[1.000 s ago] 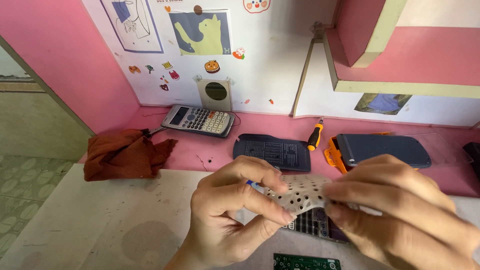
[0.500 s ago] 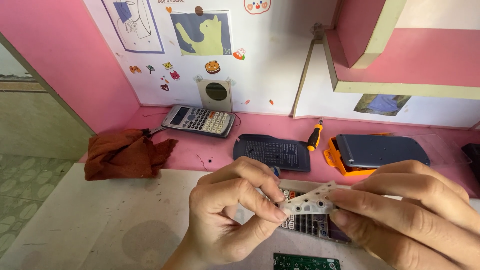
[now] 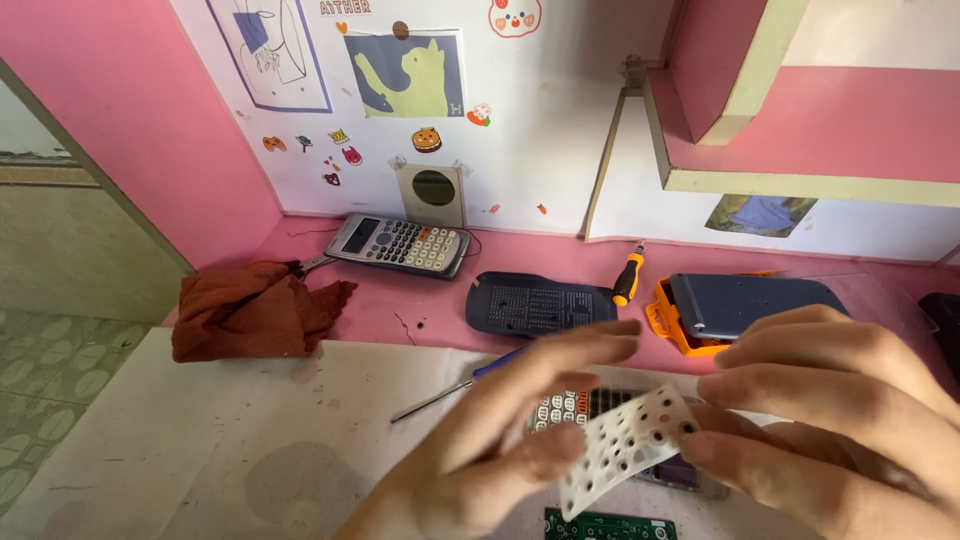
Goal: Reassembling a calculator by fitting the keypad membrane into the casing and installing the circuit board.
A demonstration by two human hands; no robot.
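Head view: my left hand (image 3: 510, 440) has let go and opened, fingers spread and blurred, so only my right hand (image 3: 830, 420) pinches the white perforated sheet (image 3: 625, 445), now tilted above the opened calculator (image 3: 580, 405).

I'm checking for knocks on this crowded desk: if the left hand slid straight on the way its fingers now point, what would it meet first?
Probably the orange tray holding a dark case. The left hand points up and to the right, its fingertips just short of the tray in the picture, though depth is unclear and the hand may be above it.
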